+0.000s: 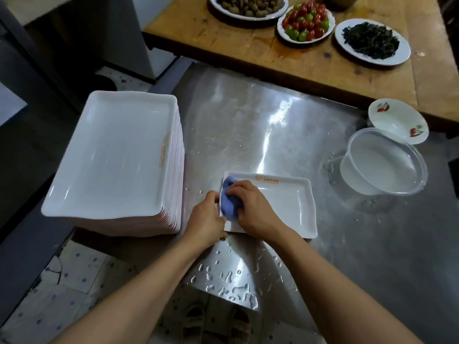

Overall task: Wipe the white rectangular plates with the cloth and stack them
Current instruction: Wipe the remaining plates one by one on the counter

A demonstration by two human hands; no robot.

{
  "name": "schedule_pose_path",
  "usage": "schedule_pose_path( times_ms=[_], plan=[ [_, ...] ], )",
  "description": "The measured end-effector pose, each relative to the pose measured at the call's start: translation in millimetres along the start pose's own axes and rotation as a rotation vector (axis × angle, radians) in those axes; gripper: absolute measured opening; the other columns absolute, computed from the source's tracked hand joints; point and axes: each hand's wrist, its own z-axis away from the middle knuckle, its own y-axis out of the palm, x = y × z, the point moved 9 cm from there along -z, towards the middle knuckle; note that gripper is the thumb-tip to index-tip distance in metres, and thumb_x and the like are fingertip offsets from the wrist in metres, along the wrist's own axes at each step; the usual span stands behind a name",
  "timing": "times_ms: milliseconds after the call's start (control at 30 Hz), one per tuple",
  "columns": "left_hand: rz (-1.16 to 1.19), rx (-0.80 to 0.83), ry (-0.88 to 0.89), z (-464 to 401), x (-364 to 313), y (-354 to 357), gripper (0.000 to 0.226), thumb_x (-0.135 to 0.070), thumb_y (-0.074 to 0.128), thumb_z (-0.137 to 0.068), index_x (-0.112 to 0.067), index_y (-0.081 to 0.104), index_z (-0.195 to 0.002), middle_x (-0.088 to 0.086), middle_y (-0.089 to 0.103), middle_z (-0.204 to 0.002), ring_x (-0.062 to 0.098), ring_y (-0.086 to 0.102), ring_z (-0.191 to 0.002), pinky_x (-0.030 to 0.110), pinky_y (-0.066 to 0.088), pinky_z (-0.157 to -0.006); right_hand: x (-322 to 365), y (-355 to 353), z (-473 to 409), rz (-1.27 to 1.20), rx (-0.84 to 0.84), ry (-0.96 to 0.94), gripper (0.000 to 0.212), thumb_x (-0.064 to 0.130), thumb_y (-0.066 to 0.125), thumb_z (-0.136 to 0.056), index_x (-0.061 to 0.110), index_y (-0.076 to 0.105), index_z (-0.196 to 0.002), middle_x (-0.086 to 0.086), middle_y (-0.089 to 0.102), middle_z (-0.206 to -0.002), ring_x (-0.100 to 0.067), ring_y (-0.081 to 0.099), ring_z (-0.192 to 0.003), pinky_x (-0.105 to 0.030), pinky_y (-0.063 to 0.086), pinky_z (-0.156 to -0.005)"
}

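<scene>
Right hand (250, 207) curls over the crumpled blue cloth (229, 206), pressing it into the white rectangular plate (285, 207) — left hand (206, 217) grips the plate's near-left edge on the wet steel bench (273, 125).

I stand in a working kitchen, likely an eatery's. A wet stainless-steel table (248, 135) lies before me, with a tall stack of identical white rectangular plates (116, 160) at 9 o'clock. At 12 o'clock a worn wooden table (238, 43) carries round dishes of red and green peppers (306, 21), dark dried leaves (371, 42) and brown nuts (248, 6). Speckled floor tiles (74, 281) show at 7 o'clock.
</scene>
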Motion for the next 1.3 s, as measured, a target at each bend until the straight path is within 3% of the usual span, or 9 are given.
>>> schedule_pose_path(
  times_ms=[100,167,333,467,567,833,933,1033,1300],
  plan=[
    [0.225,0.028,-0.085,0,11,2,0.038,0.005,0.048,-0.082,-0.021,0.057,-0.109,0.008,0.061,-0.093,0.029,0.066,-0.078,0.047,0.059,-0.061,4,5,17,-0.01,0.066,-0.011,0.044,-0.011,0.053,-0.075,0.002,0.064,-0.115,-0.014,0.053,-0.128,-0.029,0.049,-0.116,-0.025,0.035,-0.1],
    [0.253,0.027,-0.115,-1,16,3,0.047,0.01,0.045,-0.078,-0.021,0.061,-0.11,0.004,0.06,-0.077,0.026,0.063,-0.068,0.054,0.058,-0.062,5,8,29,0.02,0.106,-0.038,0.042,-0.011,0.051,-0.077,0.003,0.065,-0.115,-0.014,0.053,-0.129,-0.029,0.049,-0.117,-0.024,0.032,-0.102],
    [0.285,-0.006,-0.127,-1,11,0,0.035,-0.001,0.053,-0.077,-0.027,0.065,-0.097,-0.005,0.066,-0.079,0.02,0.059,-0.054,0.042,0.055,-0.058,15,8,51,0.024,0.103,-0.141,0.039,-0.011,0.054,-0.074,0.0,0.064,-0.11,-0.013,0.06,-0.121,-0.027,0.051,-0.109,-0.021,0.03,-0.096],
    [0.217,-0.063,-0.094,-2,4,0,0.018,-0.013,0.061,-0.077,-0.03,0.062,-0.082,-0.002,0.07,-0.093,0.021,0.064,-0.06,0.037,0.057,-0.055,6,7,58,0.031,0.087,-0.099,0.045,-0.012,0.055,-0.071,0.006,0.062,-0.112,-0.008,0.055,-0.123,-0.027,0.05,-0.109,-0.034,0.04,-0.094],
    [0.084,-0.11,-0.069,-2,-1,-1,0.023,-0.013,0.066,-0.073,-0.029,0.063,-0.09,-0.009,0.068,-0.093,0.016,0.063,-0.077,0.029,0.052,-0.068,-7,-3,63,0.038,0.07,-0.041,0.042,-0.009,0.056,-0.075,0.008,0.063,-0.112,-0.009,0.055,-0.124,-0.027,0.051,-0.112,-0.037,0.041,-0.096],
    [-0.069,-0.096,-0.048,-4,-7,4,0.042,0.004,0.049,-0.074,-0.033,0.058,-0.092,-0.008,0.059,-0.077,0.016,0.064,-0.05,0.017,0.042,-0.033,-78,-49,105,0.222,0.019,0.256,0.027,0.005,0.061,-0.078,0.015,0.07,-0.101,0.002,0.049,-0.127,-0.018,0.05,-0.114,-0.034,0.047,-0.091],
    [-0.114,-0.075,-0.015,-6,-7,8,0.049,0.004,0.047,-0.074,-0.025,0.062,-0.11,0.002,0.06,-0.073,0.028,0.066,-0.059,0.025,0.049,-0.043,-86,-61,104,0.253,-0.034,0.322,0.011,0.011,0.063,-0.081,0.02,0.067,-0.086,0.006,0.045,-0.128,-0.014,0.053,-0.104,-0.033,0.049,-0.085],
    [-0.202,-0.081,0.047,-5,-12,8,0.052,0.004,0.047,-0.072,-0.02,0.063,-0.116,0.001,0.056,-0.066,0.034,0.064,-0.069,0.035,0.054,-0.066,-87,-72,82,0.334,-0.087,0.296,0.012,0.017,0.057,-0.087,0.013,0.062,-0.097,-0.001,0.041,-0.13,-0.02,0.047,-0.112,-0.035,0.048,-0.087],
    [-0.227,-0.1,0.089,-6,-14,8,0.055,0.002,0.051,-0.07,-0.021,0.063,-0.118,0.011,0.068,-0.086,0.034,0.062,-0.081,0.028,0.046,-0.068,-51,-40,28,0.153,-0.121,0.085,0.038,0.003,0.054,-0.081,0.002,0.059,-0.119,-0.011,0.042,-0.139,-0.031,0.036,-0.125,-0.033,0.036,-0.1]
  ],
)
